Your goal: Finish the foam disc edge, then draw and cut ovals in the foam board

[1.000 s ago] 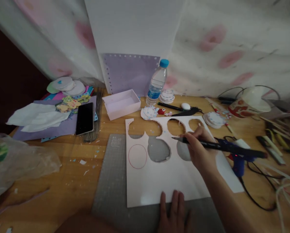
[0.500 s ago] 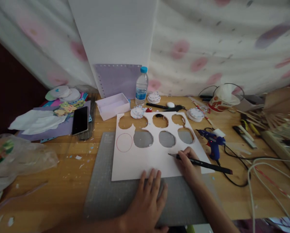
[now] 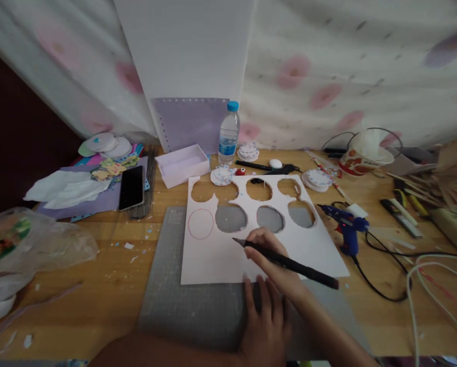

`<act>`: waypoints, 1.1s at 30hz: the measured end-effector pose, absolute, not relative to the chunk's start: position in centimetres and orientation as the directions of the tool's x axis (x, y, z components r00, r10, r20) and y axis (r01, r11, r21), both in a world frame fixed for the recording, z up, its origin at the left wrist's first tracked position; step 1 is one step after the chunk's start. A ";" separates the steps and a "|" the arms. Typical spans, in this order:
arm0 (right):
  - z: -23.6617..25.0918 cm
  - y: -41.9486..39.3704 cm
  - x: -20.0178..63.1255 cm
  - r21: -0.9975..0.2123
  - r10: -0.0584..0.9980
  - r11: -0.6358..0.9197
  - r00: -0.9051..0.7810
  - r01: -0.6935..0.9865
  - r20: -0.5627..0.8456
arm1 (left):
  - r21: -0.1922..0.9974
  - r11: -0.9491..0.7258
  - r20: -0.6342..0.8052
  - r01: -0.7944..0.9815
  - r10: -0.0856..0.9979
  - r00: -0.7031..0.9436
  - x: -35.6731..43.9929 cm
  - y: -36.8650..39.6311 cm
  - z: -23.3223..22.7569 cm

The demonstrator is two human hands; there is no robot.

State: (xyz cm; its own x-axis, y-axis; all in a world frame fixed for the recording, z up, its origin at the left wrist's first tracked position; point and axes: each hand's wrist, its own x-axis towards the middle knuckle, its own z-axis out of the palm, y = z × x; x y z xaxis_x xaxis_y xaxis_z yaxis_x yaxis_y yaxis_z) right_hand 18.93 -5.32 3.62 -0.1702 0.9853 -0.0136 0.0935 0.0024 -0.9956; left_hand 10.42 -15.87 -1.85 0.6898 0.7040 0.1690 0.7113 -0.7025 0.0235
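My right hand (image 3: 276,262) is closed around a black pen (image 3: 293,264) with a long pointed tip and a dark reddish end. Its tip is over the white sheet (image 3: 209,260), below the cut-out holes; whether it touches is hard to tell. Several rough round holes run in two rows across the sheet's upper part. At the left, a circle (image 3: 200,224) is outlined in red. My left hand (image 3: 265,321) lies flat with fingers apart, fingertips near the sheet's lower edge and partly behind my right forearm. Under the sheet lies a grey cutting mat (image 3: 167,306).
A blue glue gun (image 3: 348,229) stands right of the sheet, with cables trailing beside it. Behind are a water bottle (image 3: 229,135), an open white box (image 3: 184,165) and stacked paper discs (image 3: 317,179). A phone (image 3: 132,187) and a plastic bag (image 3: 56,244) lie left.
My right hand has carried the pen leftward over the sheet. My left hand has slid right, close beneath my right wrist. The view has shifted slightly.
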 end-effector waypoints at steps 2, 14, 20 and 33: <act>3.9 -4.6 17.1 -0.998 0.986 -0.007 -0.168 0.062 -0.018 | 0.042 -0.702 0.167 0.711 0.707 0.688 10.4 -15.8 -2.0; 1.0 -3.3 14.5 -0.984 0.995 -0.072 -0.053 0.162 -0.082 | 0.049 -0.644 0.329 0.763 0.732 0.597 10.8 -15.7 -2.7; 0.5 -3.8 14.6 -0.956 0.997 0.067 -0.041 0.286 0.058 | 0.080 -0.649 0.294 0.757 0.741 0.604 10.7 -15.8 -2.6; 0.7 -4.1 14.9 -0.912 0.990 0.127 0.009 0.390 0.142 | 0.073 -0.667 0.259 0.741 0.730 0.632 10.5 -15.8 -2.3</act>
State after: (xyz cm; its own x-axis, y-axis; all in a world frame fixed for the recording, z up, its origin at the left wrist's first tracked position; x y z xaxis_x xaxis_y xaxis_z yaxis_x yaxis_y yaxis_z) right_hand 14.94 -4.05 0.73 0.0090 0.9898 0.1422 0.3902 0.1274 -0.9119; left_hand 10.53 -15.78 -2.30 0.6319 0.7305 0.2591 0.7412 -0.6672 0.0734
